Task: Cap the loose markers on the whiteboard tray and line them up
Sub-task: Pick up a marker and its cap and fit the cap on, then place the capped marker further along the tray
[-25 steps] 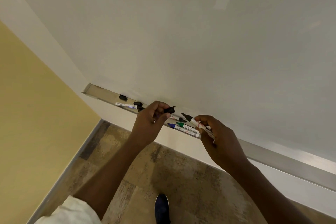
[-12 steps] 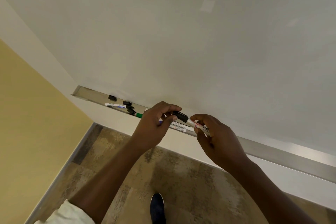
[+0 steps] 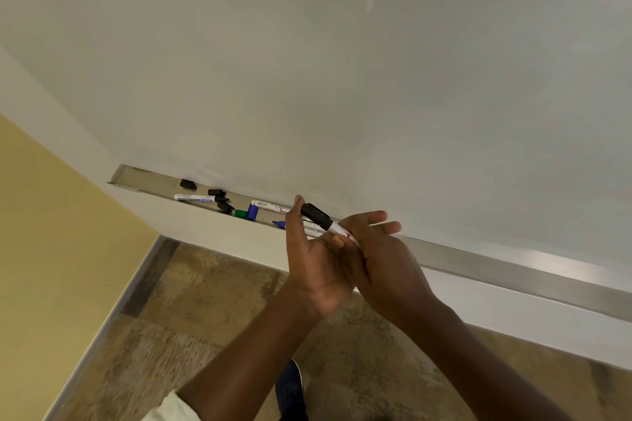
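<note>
A white marker with a black cap [image 3: 321, 218] on it is held just above the metal whiteboard tray [image 3: 513, 272]. My right hand [image 3: 383, 260] grips its barrel, with some fingers stretched out. My left hand [image 3: 313, 260] is open, its palm against the marker and its thumb beside the cap. In the tray lie a white marker with blue lettering [image 3: 193, 197], another white marker [image 3: 270, 207], a blue-tipped uncapped marker [image 3: 280, 224] partly hidden by my left hand, several loose black caps [image 3: 220, 200], a green cap [image 3: 240, 214] and a blue cap [image 3: 253, 212].
The whiteboard [image 3: 342, 61] fills the upper view. A yellow wall [image 3: 51, 232] stands on the left. Below is patterned floor [image 3: 191, 318] with my dark shoe [image 3: 290, 390] on it. One more black cap [image 3: 188, 184] sits near the tray's left end.
The black cap went from my left fingers onto the marker's tip. My left hand has opened and now lies flat against the marker. The camera shifted, and the green and blue caps came into sight.
</note>
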### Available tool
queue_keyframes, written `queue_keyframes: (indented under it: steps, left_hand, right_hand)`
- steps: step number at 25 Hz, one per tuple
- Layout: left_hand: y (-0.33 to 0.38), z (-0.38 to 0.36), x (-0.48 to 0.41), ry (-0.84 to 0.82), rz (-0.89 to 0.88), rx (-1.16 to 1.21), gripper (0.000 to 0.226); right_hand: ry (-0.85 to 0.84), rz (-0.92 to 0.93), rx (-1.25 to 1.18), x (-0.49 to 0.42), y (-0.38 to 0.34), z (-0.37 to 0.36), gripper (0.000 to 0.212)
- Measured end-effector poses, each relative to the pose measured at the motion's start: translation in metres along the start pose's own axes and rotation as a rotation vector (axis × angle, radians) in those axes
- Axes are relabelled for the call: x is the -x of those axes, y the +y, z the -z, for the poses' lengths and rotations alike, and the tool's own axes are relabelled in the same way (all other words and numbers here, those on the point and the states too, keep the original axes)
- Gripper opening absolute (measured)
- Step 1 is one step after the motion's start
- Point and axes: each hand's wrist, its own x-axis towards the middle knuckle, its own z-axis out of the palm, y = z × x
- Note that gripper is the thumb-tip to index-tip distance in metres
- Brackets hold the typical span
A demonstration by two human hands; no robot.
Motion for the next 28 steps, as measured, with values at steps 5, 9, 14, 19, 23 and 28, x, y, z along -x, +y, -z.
queue_keyframes:
  steps: [5,9,14,19,23,28]
  left_hand:
    - [-0.011,-0.014,-0.011,0.114,-0.001,0.109,0.091]
    - [-0.015,-0.018,-0.014,0.169,-0.006,0.072,0.087]
    - [-0.022,-0.002,-0.024,0.251,-0.001,-0.027,0.084]
    - [-0.036,0.030,-0.046,0.519,-0.109,-0.415,0.076]
    - [-0.058,0.082,-0.057,0.529,-0.369,-1.386,0.064]
    - [-0.073,0.148,-0.070,0.219,-0.302,-2.284,0.079]
  right_hand:
    - [0.077,0.024,0.217,0.002,0.007,-0.005,0.034]
    - [0.084,-0.002,0.250,0.002,0.013,-0.010,0.051]
    - [0.064,-0.013,0.028,0.008,0.019,-0.015,0.027]
    - [0.032,-0.079,-0.204,0.011,0.054,-0.025,0.024]
    - [0.232,-0.346,-0.166,0.018,0.103,-0.018,0.009]
    - [0.443,-0.755,-0.453,0.035,0.162,-0.003,0.013]
